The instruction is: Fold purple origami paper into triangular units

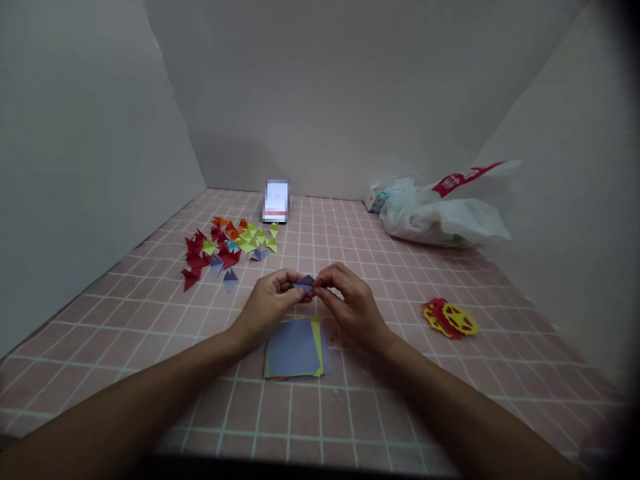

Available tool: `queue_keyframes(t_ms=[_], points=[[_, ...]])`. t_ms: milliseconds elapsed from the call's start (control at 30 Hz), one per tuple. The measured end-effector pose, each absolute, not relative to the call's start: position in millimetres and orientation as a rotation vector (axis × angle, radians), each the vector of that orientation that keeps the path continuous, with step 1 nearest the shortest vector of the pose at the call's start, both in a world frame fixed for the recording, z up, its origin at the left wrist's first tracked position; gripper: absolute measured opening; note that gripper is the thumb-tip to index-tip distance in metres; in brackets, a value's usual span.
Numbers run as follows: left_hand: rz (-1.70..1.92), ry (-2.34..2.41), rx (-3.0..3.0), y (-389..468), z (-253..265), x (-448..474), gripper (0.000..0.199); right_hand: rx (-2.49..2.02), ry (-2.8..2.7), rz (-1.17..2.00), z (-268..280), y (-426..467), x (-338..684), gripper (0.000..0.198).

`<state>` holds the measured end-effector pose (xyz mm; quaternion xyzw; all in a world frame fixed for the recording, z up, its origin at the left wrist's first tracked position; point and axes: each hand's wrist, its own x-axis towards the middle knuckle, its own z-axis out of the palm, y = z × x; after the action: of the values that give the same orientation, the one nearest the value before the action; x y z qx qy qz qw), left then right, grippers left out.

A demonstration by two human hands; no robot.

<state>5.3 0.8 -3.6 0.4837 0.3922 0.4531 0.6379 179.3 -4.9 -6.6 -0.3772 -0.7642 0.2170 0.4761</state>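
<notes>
A small folded piece of purple origami paper (305,284) is held up between both hands, above the middle of the table. My left hand (273,300) pinches its left side between thumb and fingers. On the other side, my right hand (350,303) is closed with thumb and forefinger at the paper's right tip. Just below the hands lies a stack of square origami paper (294,348), purple on top with yellow and other edges showing. Several folded paper pieces (230,259) in red, orange, yellow, purple and teal lie in a cluster to the left.
A phone with a blurred screen (277,201) stands at the back. White plastic bag (430,212) and a small box (374,199) sit at the back right. Red and yellow cut-out shapes (451,319) lie on the right of the checked tablecloth (390,413). Pale walls enclose three sides.
</notes>
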Motion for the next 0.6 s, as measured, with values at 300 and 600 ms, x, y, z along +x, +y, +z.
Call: queue_keyframes(t_ms=[300, 600], points=[[1.052, 0.976, 1.340, -3.3, -2.5, 6.5, 0.018, -0.953, -1.920, 0.440, -5.2, -8.1, 175.8, 0.018], [1.061, 0.978, 1.230, -3.8, -3.4, 7.9, 0.011, -0.974, -1.834, 0.567, -8.5, -7.3, 175.6, 0.014]])
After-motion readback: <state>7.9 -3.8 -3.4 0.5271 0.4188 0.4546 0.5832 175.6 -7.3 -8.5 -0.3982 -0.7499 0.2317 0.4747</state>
